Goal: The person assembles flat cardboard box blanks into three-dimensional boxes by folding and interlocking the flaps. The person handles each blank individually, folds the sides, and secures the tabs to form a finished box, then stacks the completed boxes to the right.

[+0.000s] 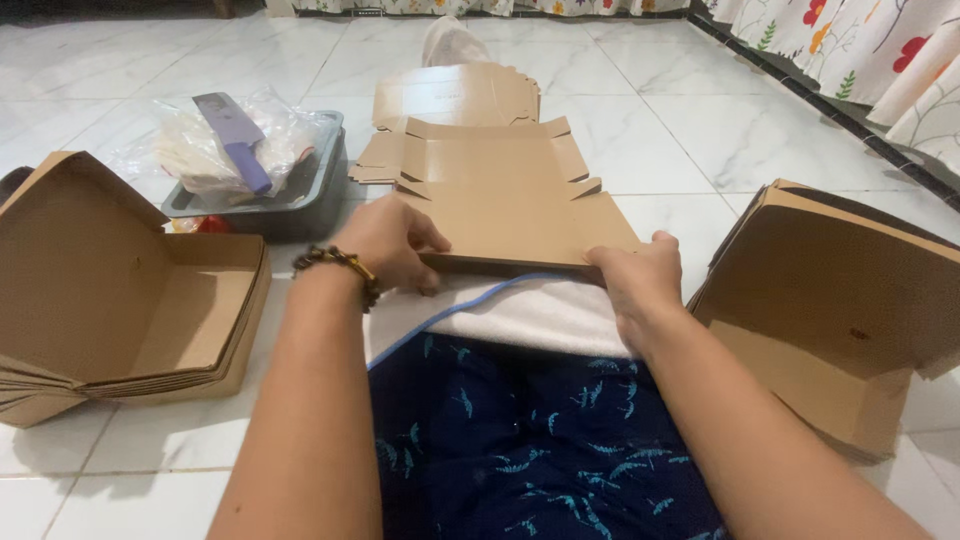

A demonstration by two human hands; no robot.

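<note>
Both hands grip the near edge of a flat brown cardboard box blank (515, 215) that lies on the white tiled floor (700, 120) and reaches onto a white cloth with a blue hem (520, 312) on the person's lap. The left hand (390, 245), with a dark bead bracelet (340, 265) at its wrist, pinches the edge near its left end, fingers curled under the fold; the right hand (640, 275) clamps the right end, thumb on top. Beyond the grip the blank overlaps a stack of more flat blanks (455, 95), with bare tile open to the right of it. Left of the left hand a nested pile of folded open boxes (120, 300) stands close, and behind that a grey tray (325, 185) holds clear plastic bags (205, 145) and a purple knife (235, 140). Just right of the right hand another pile of folded boxes (840, 320) crowds the forearm. A flowered curtain (860, 50) hangs along the far right edge.
</note>
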